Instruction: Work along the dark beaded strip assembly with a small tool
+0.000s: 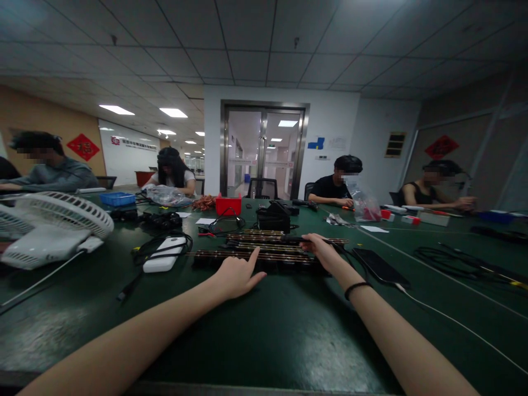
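Observation:
Before me lie several rows of thin gold-coloured strips [272,256] on dark bars, side by side across the table. My left hand [238,276] is at the near row, index finger and thumb stretched out and apart, holding nothing. Its index fingertip is over the strips; whether it touches them I cannot tell. My right hand [318,248] is closed around a black pen-shaped tool [292,239], whose tip points left over the rows. A dark cord seems to run from it to the right. Behind the rows stands a black box-shaped device [274,217].
On the left are a white fan [61,220] and a white power bank [165,254] with black cables. A phone [380,267] on a white cord lies right. Farther back are a red bin [228,205], a blue tray [117,198] and several seated people. The green table [256,341] spreads around.

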### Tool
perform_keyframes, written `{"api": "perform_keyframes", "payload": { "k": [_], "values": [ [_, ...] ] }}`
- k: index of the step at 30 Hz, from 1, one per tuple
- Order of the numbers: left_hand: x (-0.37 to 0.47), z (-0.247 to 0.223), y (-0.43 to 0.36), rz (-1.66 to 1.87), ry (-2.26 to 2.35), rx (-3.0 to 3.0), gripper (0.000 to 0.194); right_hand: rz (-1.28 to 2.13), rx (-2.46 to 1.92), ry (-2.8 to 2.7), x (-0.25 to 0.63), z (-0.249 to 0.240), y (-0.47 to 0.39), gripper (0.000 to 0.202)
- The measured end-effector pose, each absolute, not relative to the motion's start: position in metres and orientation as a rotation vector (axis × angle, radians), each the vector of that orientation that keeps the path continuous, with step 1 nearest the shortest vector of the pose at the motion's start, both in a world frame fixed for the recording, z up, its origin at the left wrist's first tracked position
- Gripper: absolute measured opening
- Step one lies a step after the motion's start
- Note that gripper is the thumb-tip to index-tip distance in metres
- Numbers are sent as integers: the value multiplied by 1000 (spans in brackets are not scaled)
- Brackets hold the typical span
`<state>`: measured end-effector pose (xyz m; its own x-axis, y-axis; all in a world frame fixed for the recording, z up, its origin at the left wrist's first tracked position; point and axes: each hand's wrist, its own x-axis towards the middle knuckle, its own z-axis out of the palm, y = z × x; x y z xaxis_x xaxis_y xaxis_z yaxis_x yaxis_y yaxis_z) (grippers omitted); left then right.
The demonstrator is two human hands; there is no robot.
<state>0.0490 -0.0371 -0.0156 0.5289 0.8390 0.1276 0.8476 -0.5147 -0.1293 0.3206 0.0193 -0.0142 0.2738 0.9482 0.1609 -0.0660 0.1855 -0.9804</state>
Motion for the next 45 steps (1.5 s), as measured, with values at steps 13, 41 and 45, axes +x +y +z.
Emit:
{"api": "perform_keyframes", "payload": {
  "k": [13, 41, 45],
  "values": [
    [51, -15, -61, -120, -1271, -2741, 75, 506, -1221, -1218, 298, -16, -10, 22],
    [48, -22, -58, -95, -1279, -2871, 76, 392, -1289, -999, 292, -22, 3, 22],
    [48, -19, -60, -74, -1304, -2864, 76, 361, -1258, -1022, 302, -16, 16, 23]
  ]
}}
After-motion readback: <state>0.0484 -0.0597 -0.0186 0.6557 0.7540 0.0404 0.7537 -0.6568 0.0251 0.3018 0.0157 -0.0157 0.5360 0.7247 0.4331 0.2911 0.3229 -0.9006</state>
